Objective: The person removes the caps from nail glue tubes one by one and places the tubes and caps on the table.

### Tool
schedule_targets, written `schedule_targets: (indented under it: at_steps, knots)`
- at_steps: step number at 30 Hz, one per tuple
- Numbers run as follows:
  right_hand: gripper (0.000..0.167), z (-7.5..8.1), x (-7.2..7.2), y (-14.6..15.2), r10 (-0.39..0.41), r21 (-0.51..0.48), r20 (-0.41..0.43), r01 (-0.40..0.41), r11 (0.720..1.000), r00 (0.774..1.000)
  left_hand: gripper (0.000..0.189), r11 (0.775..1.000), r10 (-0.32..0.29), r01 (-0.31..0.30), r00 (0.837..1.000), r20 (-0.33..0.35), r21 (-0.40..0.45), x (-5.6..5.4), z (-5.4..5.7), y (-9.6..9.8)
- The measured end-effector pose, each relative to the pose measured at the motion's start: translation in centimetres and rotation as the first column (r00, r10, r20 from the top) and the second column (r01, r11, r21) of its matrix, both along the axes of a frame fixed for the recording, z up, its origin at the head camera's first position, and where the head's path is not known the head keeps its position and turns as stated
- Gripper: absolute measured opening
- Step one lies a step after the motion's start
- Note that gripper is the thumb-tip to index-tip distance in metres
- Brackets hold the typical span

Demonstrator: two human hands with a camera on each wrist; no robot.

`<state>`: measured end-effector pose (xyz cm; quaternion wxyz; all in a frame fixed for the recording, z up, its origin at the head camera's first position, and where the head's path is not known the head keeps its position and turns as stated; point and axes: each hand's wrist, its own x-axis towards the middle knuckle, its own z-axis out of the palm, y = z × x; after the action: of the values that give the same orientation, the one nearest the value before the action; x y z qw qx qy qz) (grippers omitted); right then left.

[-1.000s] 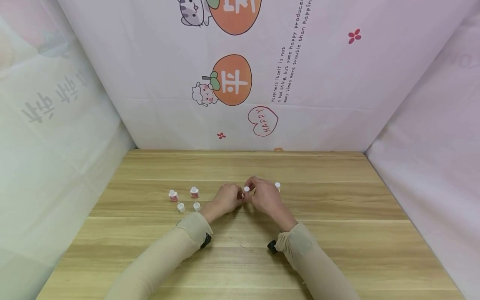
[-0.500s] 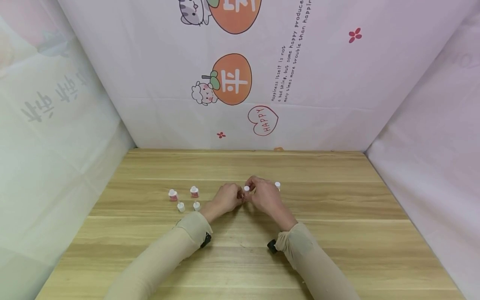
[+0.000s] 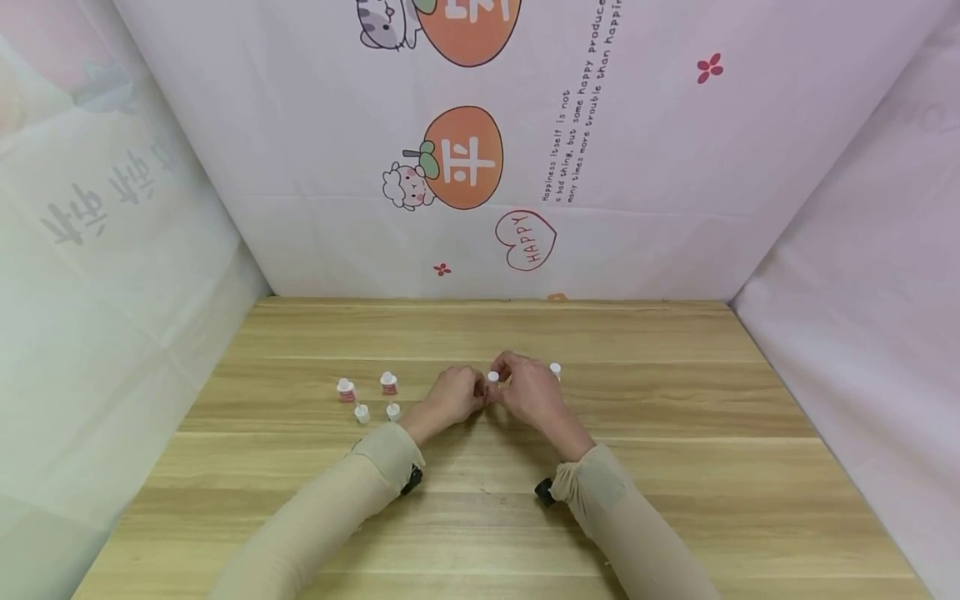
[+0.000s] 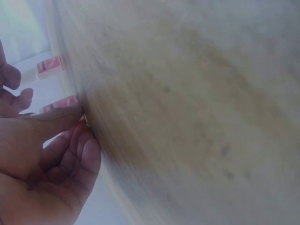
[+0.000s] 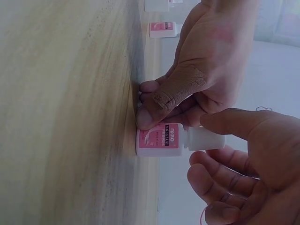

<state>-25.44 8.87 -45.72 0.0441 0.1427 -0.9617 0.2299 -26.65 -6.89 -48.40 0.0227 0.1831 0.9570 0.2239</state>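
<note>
A small nail glue bottle (image 5: 161, 140) with a pink label stands upright on the table between my hands. My left hand (image 3: 456, 394) pinches it low down, thumb and curled fingers at the label side. At the top, the white cap (image 5: 205, 139) lies between the thumb and fingers of my right hand (image 3: 532, 392). The cap is still on the bottle neck. From the head camera, the hands hide most of the bottle, and only its cap top shows. Beyond it, the left wrist view shows a second pink-labelled bottle (image 4: 49, 64).
To the left stand two uncapped bottles, one farther left (image 3: 346, 391) and one nearer (image 3: 388, 384). Their white caps (image 3: 362, 414) lie in front of them. A white-capped bottle (image 3: 555, 370) is partly hidden behind my right hand. A printed white cloth (image 3: 637, 233) rises at the table's back edge.
</note>
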Motion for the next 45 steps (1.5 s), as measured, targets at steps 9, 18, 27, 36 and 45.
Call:
schedule_targets:
  at_steps: [9, 18, 27, 36, 45]
  knots:
    - [0.017, 0.08, 0.14, 0.00, 0.034, 0.027, -0.016, -0.034, 0.999, 0.999, 0.010, 1.000, 0.000, 0.000, 1.000, 0.019, -0.013, 0.17, -0.12, 0.00]
    - [0.024, 0.21, 0.18, -0.02, -0.002, 0.013, 0.016, 0.002, 1.000, 1.000, 0.010, 1.000, -0.012, 0.012, 1.000, -0.011, 0.008, 0.17, -0.05, 0.06]
    - [0.019, 0.13, 0.17, -0.10, 0.026, 0.023, -0.032, -0.026, 0.999, 0.999, 0.007, 1.000, -0.002, 0.002, 1.000, 0.007, 0.009, 0.13, 0.00, 0.05]
    - [0.022, 0.04, 0.02, -0.18, -0.004, 0.019, -0.010, 0.004, 1.000, 1.000, 0.009, 1.000, -0.011, 0.011, 1.000, -0.010, 0.017, 0.14, 0.04, 0.03]
    - [0.021, 0.02, 0.09, -0.20, 0.019, 0.022, -0.048, -0.018, 1.000, 0.999, 0.012, 1.000, -0.002, 0.002, 1.000, 0.009, 0.020, 0.12, 0.13, 0.00]
